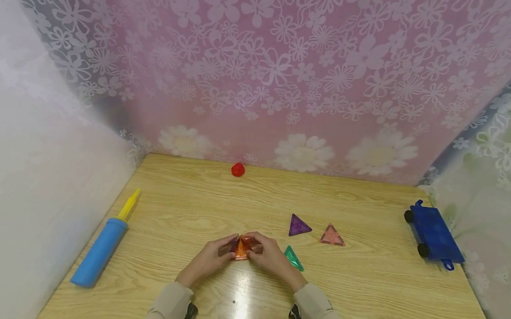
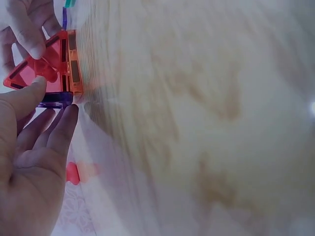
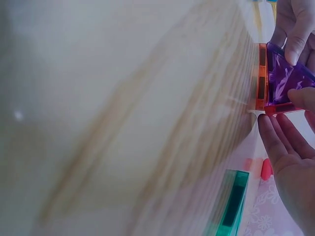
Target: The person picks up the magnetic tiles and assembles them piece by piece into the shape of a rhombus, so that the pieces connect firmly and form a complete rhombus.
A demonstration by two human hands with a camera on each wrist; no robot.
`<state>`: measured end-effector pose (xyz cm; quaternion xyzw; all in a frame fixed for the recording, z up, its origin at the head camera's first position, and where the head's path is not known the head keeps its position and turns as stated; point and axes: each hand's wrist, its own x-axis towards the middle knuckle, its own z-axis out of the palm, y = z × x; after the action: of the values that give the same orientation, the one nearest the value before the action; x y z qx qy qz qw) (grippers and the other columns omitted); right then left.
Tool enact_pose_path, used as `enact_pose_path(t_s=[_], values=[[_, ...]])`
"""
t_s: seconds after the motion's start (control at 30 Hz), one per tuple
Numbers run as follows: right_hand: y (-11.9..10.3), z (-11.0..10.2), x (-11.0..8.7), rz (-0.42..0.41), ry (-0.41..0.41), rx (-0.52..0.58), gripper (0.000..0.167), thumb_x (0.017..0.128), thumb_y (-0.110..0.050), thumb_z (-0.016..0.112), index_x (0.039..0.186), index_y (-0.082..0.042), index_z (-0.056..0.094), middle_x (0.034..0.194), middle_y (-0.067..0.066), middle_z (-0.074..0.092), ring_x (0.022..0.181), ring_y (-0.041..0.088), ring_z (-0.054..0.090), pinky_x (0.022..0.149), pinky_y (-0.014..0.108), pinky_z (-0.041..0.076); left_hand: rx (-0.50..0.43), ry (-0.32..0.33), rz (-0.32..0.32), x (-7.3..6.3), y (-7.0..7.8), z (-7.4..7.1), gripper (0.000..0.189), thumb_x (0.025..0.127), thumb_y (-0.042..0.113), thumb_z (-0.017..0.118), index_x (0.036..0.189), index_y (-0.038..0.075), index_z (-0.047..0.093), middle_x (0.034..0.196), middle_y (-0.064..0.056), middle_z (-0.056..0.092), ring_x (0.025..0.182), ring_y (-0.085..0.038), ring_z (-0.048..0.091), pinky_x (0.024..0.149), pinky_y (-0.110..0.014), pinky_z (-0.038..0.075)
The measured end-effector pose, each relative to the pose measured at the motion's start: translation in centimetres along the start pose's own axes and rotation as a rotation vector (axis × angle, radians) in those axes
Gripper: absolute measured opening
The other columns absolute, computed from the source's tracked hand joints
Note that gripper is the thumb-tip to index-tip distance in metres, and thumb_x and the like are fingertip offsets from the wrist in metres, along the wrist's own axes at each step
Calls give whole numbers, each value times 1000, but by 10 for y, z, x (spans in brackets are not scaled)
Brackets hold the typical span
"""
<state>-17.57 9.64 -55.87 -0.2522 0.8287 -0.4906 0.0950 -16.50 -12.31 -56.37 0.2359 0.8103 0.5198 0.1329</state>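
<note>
In the head view, both hands meet over a small group of translucent triangular tiles. My left hand (image 1: pixel 208 257) pinches a purple triangular tile (image 3: pixel 283 78) between thumb and fingers. With the thumb and fingers of my right hand (image 1: pixel 271 255), I hold a red triangular tile (image 2: pixel 27 73). The purple and red tiles stand tilted against each other, edges together. An orange triangular tile (image 1: pixel 241 250) lies beneath them, its edge along the wooden table (image 1: pixel 252 199). Fingertips partly cover the upright tiles.
Right of my hands lie a green triangular tile (image 1: pixel 294 258), another purple tile (image 1: pixel 299 226) and a pink tile (image 1: pixel 332 235). A blue wheeled toy base (image 1: pixel 436 234) stands far right, a blue pump with yellow nozzle (image 1: pixel 99 252) lies left, and a red object (image 1: pixel 238 169) sits at the back.
</note>
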Motion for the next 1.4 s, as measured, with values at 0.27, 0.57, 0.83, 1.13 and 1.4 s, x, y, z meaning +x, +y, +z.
enact_pose_path(t_s=[0.27,0.57,0.83,1.13,1.4], values=[[-2,0,0,-16,-9,-21,40,89,2,62,128,-6,55,119,13,63,101,24,65,83,24,53,13,-4,6,1,1,0,49,94,5,57,142,3,43,139,-20,48,123,-34,51,96,-37,48],[-2,-1,0,-9,-10,-27,39,89,1,63,127,-6,56,118,14,63,98,25,65,81,22,53,58,-5,-8,1,8,0,49,94,2,56,141,1,43,139,-19,48,124,-32,50,97,-37,47],[-3,-1,0,0,-9,-14,38,89,0,64,126,-5,56,120,14,62,99,25,64,82,25,54,47,-20,2,2,7,-2,51,94,0,55,142,2,41,140,-19,47,124,-32,51,98,-36,47],[-4,0,0,-6,-4,-7,39,89,-1,64,126,-5,56,117,15,63,100,27,64,83,26,54,32,-27,6,2,4,-3,50,94,1,56,142,7,44,141,-16,47,126,-30,49,98,-35,47],[-4,-1,-1,0,7,-53,39,89,-2,64,127,-5,57,109,11,65,95,22,64,79,23,54,24,-19,2,4,4,-2,50,92,0,58,141,6,45,139,-18,49,122,-32,53,98,-37,47]])
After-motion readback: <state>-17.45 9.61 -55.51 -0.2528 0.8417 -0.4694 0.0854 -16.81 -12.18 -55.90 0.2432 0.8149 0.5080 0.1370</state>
